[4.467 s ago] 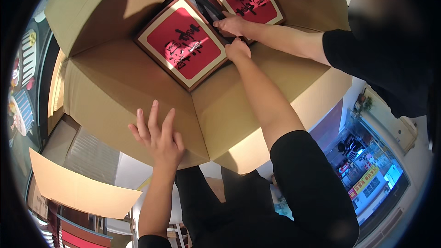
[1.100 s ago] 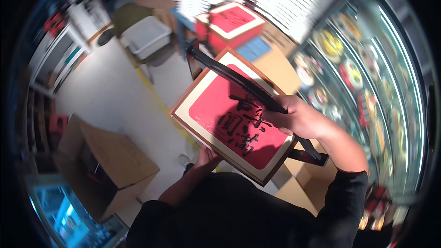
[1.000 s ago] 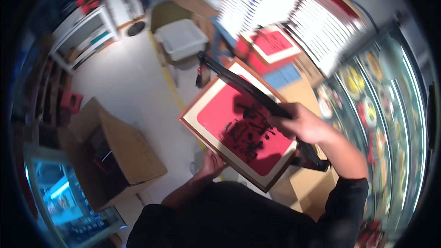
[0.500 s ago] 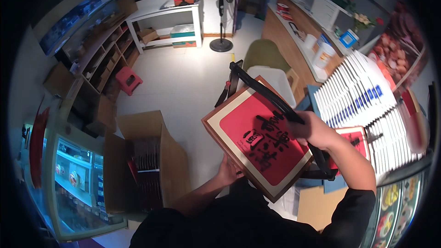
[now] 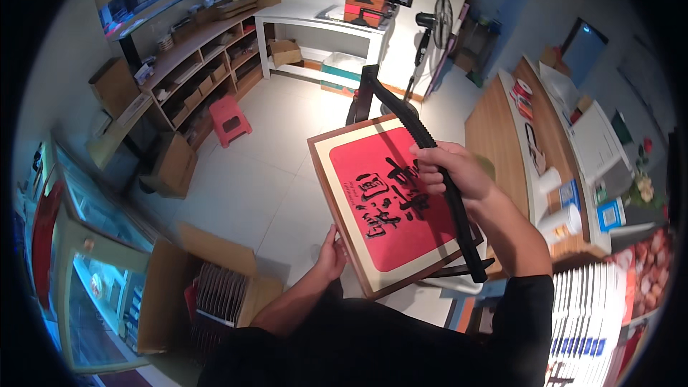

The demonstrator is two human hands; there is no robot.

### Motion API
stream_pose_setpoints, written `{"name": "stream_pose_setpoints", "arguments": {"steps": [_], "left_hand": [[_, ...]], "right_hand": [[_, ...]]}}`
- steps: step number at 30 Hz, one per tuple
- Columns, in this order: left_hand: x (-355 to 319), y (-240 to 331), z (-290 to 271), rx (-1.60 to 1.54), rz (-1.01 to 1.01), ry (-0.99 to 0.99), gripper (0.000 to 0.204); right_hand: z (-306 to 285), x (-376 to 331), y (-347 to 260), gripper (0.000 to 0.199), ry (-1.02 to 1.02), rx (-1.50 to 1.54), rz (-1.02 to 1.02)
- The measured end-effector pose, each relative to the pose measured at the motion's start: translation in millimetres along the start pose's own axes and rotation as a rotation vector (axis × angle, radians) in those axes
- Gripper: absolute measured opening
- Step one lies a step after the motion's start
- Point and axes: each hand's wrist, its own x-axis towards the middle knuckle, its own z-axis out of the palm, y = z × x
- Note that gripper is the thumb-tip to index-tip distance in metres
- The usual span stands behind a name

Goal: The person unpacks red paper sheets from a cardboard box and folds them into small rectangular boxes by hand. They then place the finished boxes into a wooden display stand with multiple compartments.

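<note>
Pale tiled floor [image 5: 272, 172], shop room. Wooden shelving [image 5: 193, 57] at 10 o'clock, red stool [image 5: 231, 119] below it, white table [image 5: 322, 21] and standing fan [image 5: 432, 29] at 12, wooden counter [image 5: 502, 122] at 2. Open cardboard box [image 5: 193, 294] at 7, dark flat items stacked upright inside. Red gift box [image 5: 390, 204] at centre: right hand [image 5: 448, 172] clenched round its black handle [image 5: 430, 158], left hand [image 5: 331, 254] cupping the lower edge. Half a second back, same hold; view has swung, box now sits lower left.
</note>
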Motion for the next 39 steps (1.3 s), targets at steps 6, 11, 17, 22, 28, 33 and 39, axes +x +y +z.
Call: {"name": "stream_pose_setpoints", "arguments": {"steps": [6, 11, 17, 22, 28, 33, 39], "left_hand": [[125.2, 107.6, 2.0, 0.006, 0.083, 0.091, 0.059], [218.9, 211.9, -2.5, 0.18, 0.053, 0.149, 0.054], [329.8, 320.3, 12.2, 0.167, 0.072, 0.146, 0.058], [463.5, 391.2, -15.0, 0.088, 0.039, -0.071, 0.061], [561.5, 511.2, 2.3, 0.183, 0.091, -0.066, 0.058], [649.3, 623.6, 43.0, 0.291, 0.201, -0.112, 0.056], [759.6, 815.1, 137.7, 0.444, 0.515, -0.248, 0.053]], "right_hand": [[-39.6, 175.5, -39.6, 0.014, -0.001, 0.108, 0.018], [-51.9, 297.8, -86.3, 0.012, 0.035, 0.191, -0.039], [-70.0, 445.2, -137.8, 0.015, -0.045, 0.242, -0.1], [-94.1, 588.1, -181.1, 0.029, -0.061, 0.142, -0.071], [-97.5, 728.9, -263.0, 0.027, -0.167, -0.016, -0.242], [-102.2, 817.9, -392.0, 0.012, -0.082, 0.01, -0.304], [-90.6, 918.9, -516.7, 0.011, -0.085, -0.172, -0.494]]}}
